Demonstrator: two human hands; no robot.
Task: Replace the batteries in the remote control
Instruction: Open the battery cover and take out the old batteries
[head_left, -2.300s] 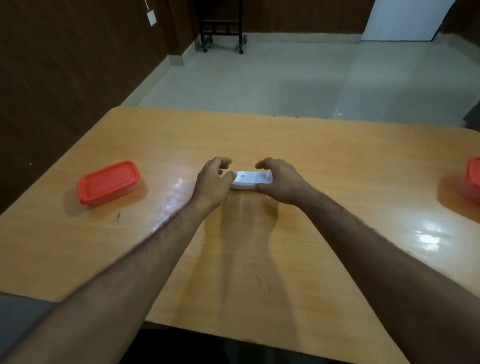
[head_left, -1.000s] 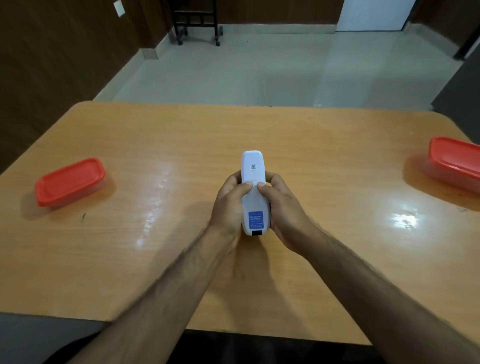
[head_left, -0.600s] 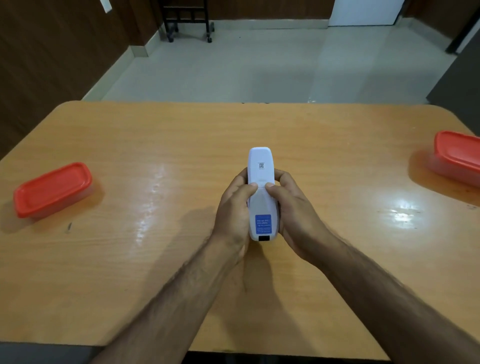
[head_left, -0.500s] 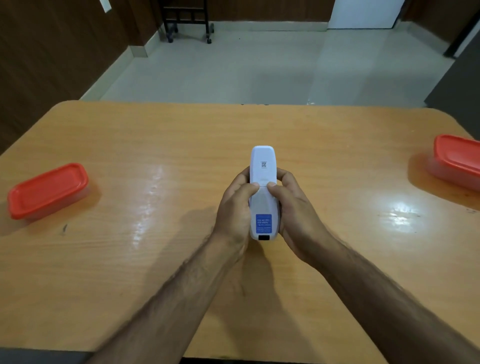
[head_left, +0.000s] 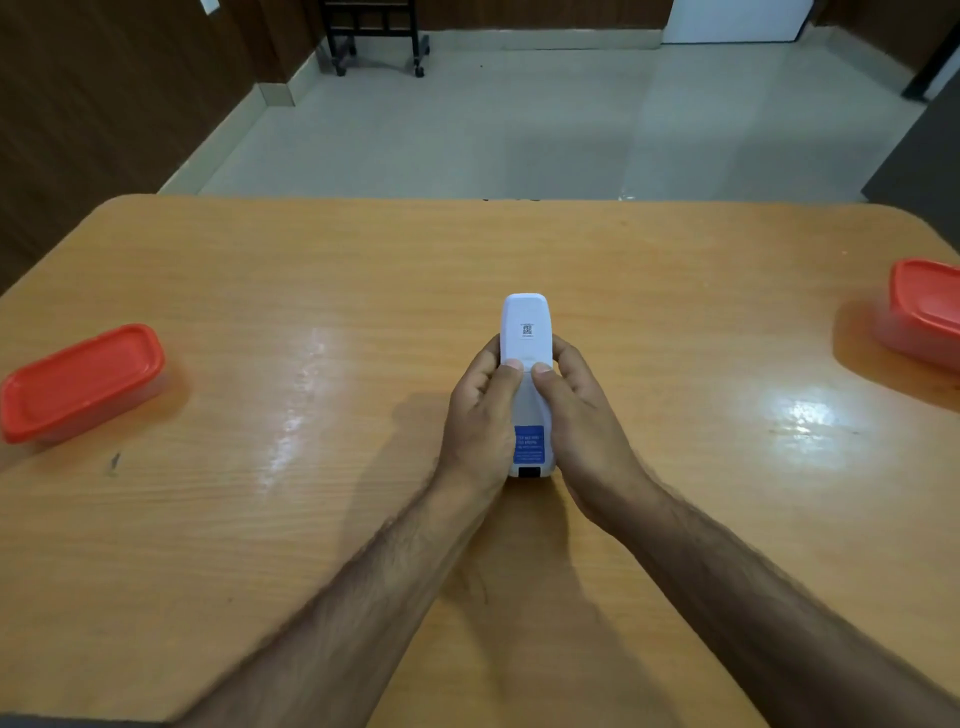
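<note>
Both forearms reaching in over the wooden table (head_left: 649, 249). Left hand (head_left: 480, 415) and right hand (head_left: 579, 415) wrapped around the white remote control (head_left: 525, 332), held back-side up just above mid-table, both thumbs pressed side by side on the rear panel, probably to slide off the battery cover, not yet open. No batteries in sight. Farther out, well apart: left red-lidded container (head_left: 78, 379), right red-lidded container (head_left: 924, 312). Nothing blocking the work.

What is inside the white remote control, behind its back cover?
Nothing inside shows. The remote control has its back up, with a small code label and a blue sticker; left hand and right hand grip it, thumbs on the back. Any batteries are hidden.
</note>
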